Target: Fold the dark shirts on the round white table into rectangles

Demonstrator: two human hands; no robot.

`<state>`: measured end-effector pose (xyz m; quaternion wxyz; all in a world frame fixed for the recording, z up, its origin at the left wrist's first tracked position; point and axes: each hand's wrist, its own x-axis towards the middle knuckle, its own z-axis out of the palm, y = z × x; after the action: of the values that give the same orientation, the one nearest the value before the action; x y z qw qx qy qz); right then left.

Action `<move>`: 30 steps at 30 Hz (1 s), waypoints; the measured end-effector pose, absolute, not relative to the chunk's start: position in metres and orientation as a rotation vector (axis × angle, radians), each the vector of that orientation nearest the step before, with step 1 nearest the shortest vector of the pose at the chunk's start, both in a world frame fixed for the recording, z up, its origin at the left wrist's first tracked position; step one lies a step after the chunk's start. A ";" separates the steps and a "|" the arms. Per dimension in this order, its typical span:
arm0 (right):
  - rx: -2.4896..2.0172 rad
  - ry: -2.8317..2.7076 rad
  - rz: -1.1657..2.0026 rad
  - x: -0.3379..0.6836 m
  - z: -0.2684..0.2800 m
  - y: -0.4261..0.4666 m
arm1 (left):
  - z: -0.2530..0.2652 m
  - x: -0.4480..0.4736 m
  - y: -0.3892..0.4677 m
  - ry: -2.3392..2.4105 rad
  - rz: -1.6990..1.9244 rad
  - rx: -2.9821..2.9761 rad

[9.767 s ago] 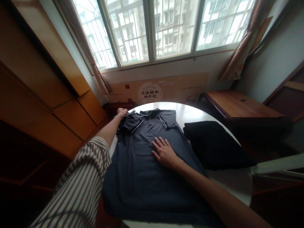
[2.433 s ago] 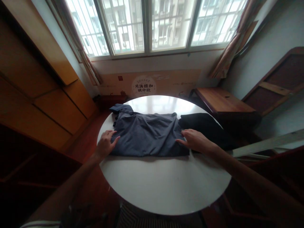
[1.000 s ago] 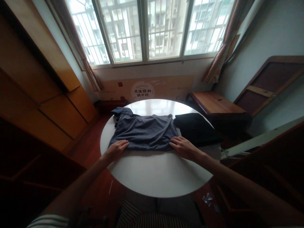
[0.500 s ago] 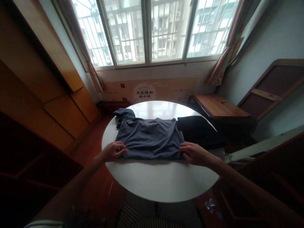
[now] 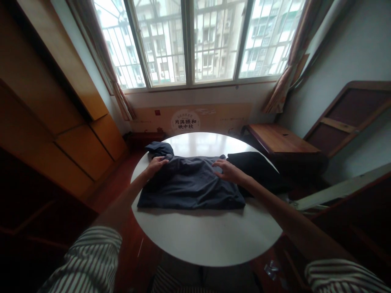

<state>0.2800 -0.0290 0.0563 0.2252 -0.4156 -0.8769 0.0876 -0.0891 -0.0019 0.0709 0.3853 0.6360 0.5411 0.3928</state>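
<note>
A dark grey-blue garment [image 5: 192,185], apparently a shirt, lies spread across the round white table [image 5: 210,240]. Its near edge is fairly straight, and wrinkles run over the upper part. At its far left side, my left hand [image 5: 156,165] has its fingers closed on the cloth, beside a bunched part [image 5: 160,149] of the fabric. Over the far right part hovers or rests my right hand [image 5: 227,170], fingers curved and apart; contact with the cloth is hard to make out. Folded black cloth [image 5: 259,171] lies just right of the garment, partly behind my right forearm.
Beyond the table stand a low wooden table [image 5: 281,139] at right and a printed panel [image 5: 146,116] beneath the window. Wooden cabinets [image 5: 76,148] line the left. A striped seat [image 5: 171,280] is close below the near table edge.
Both hands have left the garment's near corners and moved to its far side, the right one also inward. The near edge now lies flat and wider on the table.
</note>
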 end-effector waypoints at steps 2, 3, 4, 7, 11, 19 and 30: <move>-1.072 -2.413 0.228 0.279 0.057 -0.034 | 0.088 -0.083 -0.030 1.209 0.941 1.789; -1.031 -2.418 0.224 0.277 0.059 -0.036 | 0.097 -0.082 -0.047 1.122 0.925 1.884; -0.993 -2.425 0.220 0.275 0.062 -0.039 | 0.106 -0.081 -0.065 1.028 0.884 1.986; -0.908 -2.486 0.206 0.262 0.073 -0.049 | 0.128 -0.079 -0.117 0.764 0.709 2.212; -0.806 -2.656 0.263 0.245 0.076 -0.064 | 0.133 -0.080 -0.157 0.773 0.811 2.233; -0.899 -2.378 0.334 0.264 0.083 -0.075 | 0.132 -0.113 -0.147 1.467 1.549 2.022; -1.206 -2.438 0.744 0.338 0.154 -0.133 | 0.162 -0.146 -0.149 1.004 1.355 1.482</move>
<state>0.3376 -0.1333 0.1542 0.1599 -0.4222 -0.8534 0.2605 -0.1461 -0.1493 0.1619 0.4331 0.5950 0.4031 0.5439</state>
